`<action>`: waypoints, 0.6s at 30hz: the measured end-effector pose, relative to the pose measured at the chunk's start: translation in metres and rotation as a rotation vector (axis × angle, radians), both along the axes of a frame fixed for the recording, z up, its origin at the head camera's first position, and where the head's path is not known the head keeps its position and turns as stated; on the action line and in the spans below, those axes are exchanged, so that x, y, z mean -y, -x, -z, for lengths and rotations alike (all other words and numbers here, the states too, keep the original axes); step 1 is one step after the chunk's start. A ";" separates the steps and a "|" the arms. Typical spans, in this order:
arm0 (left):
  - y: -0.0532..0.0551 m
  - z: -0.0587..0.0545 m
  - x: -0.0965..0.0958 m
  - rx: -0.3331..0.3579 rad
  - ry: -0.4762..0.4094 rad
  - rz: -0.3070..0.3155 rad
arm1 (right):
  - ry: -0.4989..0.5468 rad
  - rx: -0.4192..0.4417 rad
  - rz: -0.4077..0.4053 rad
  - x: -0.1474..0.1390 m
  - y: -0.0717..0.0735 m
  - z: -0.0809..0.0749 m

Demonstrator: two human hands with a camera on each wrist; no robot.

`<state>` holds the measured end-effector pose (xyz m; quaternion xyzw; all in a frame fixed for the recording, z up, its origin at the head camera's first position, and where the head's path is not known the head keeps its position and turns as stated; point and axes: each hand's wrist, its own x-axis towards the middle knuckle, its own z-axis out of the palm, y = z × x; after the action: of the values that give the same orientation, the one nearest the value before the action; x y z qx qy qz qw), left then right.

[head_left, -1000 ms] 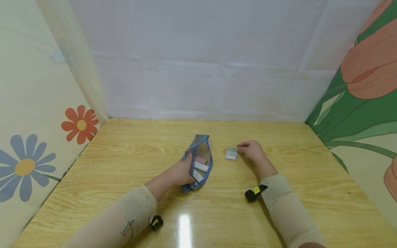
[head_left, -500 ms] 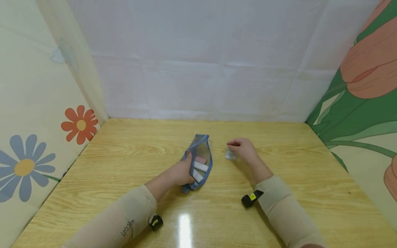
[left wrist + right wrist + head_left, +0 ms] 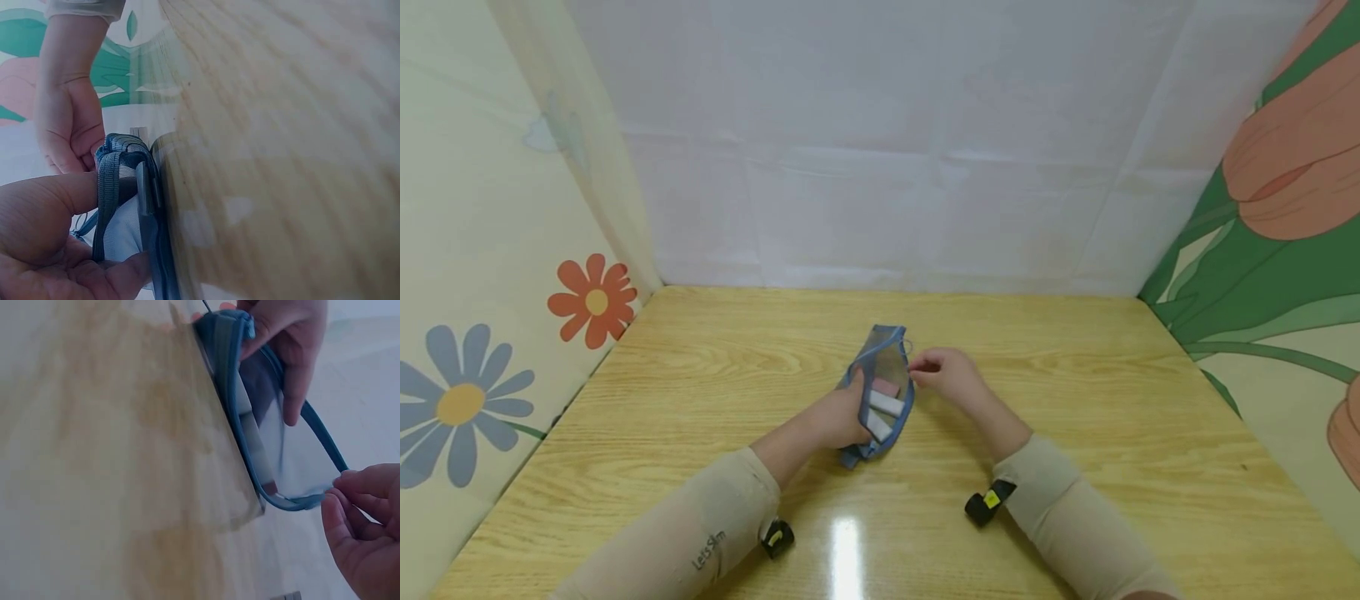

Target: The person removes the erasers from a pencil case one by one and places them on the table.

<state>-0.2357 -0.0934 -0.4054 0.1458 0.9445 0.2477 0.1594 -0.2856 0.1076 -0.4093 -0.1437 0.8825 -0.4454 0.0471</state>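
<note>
1. From the head view, a blue bag (image 3: 887,358) with see-through sides lies on the wooden desk (image 3: 1097,367), near the middle.
2. Inside the bag you can see a pink block (image 3: 885,387), a white block (image 3: 887,404) just below it, and a second white block (image 3: 878,426) lying at a slant.
3. The left hand (image 3: 835,417) has its grip clamped on the left side of the bag.
4. The right hand (image 3: 955,383) is at the bag's right edge. Its thumb and finger tips are together there.
5. Both arms wear tan sleeves (image 3: 696,529). A black camera (image 3: 777,539) sits by the left wrist, and another black camera (image 3: 981,508) sits by the right one.
6. A white sheet (image 3: 880,150) hangs at the back. A red flower (image 3: 597,302) and a blue flower (image 3: 462,405) are on the left wall.
7. From the left wrist view, the left hand pinches the bag close up. A blue strap (image 3: 108,209) loops by its thumb. The right hand is behind the bag.
8. From the right wrist view, the right hand's grip is clamped on the bag's blue rim (image 3: 240,437). The left hand holds the bag farther up.
9. A small grey thing (image 3: 289,596) peeks in at the bottom; too little shows to tell what it is.
</note>
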 end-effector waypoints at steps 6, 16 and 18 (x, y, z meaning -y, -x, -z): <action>0.001 0.001 0.001 0.016 -0.010 -0.008 | -0.004 0.024 -0.024 0.010 -0.005 0.003; 0.000 0.000 0.001 0.022 -0.009 -0.014 | -0.060 -0.015 -0.036 0.016 -0.003 0.008; -0.001 -0.001 0.001 0.024 -0.010 -0.015 | -0.071 -0.026 -0.036 0.017 -0.003 0.009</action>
<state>-0.2351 -0.0941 -0.4043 0.1363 0.9424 0.2552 0.1681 -0.2830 0.0909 -0.4188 -0.1637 0.8956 -0.4108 0.0486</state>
